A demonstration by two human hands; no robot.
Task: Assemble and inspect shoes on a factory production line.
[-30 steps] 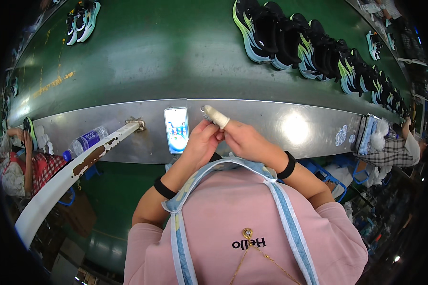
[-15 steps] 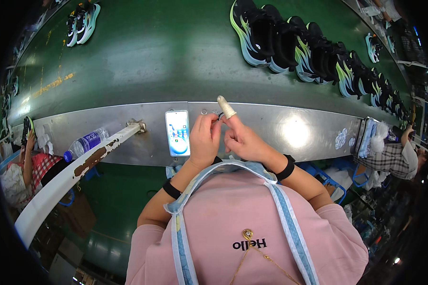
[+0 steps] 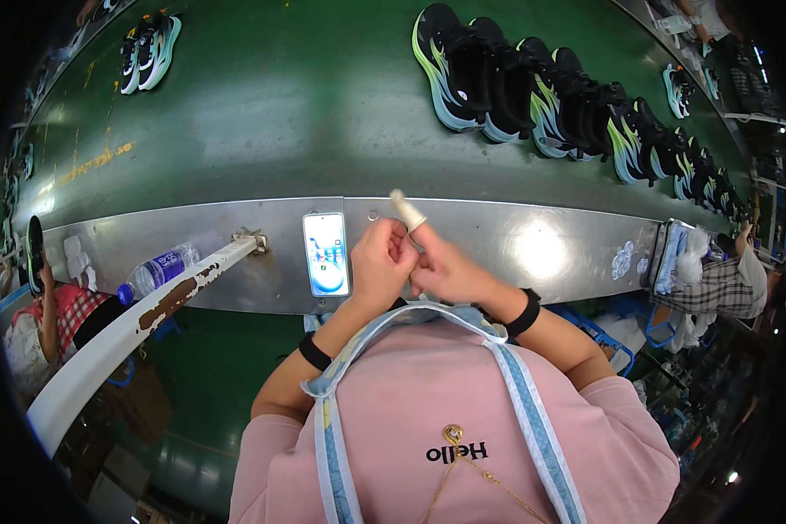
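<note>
My left hand is closed in a pinch, its fingertips against my right hand at the base of the index finger. Whatever it pinches, if anything, is hidden. A cream finger cot covers the raised index finger of my right hand. The other fingers of that hand are curled in, and the two hands touch above the metal ledge. Just left of them lies a phone with its screen lit. Black wristbands circle both wrists.
Black running shoes with pale blue and lime soles line the green belt at the right. Another pair stands far left. A bottle lies beside a chipped white bar. Co-workers sit at left and right.
My left fingers have shifted down and closer in against my right hand; a small dark thing at their tips no longer shows. The shoe row sits slightly further left. The left co-worker's shoe has moved.
</note>
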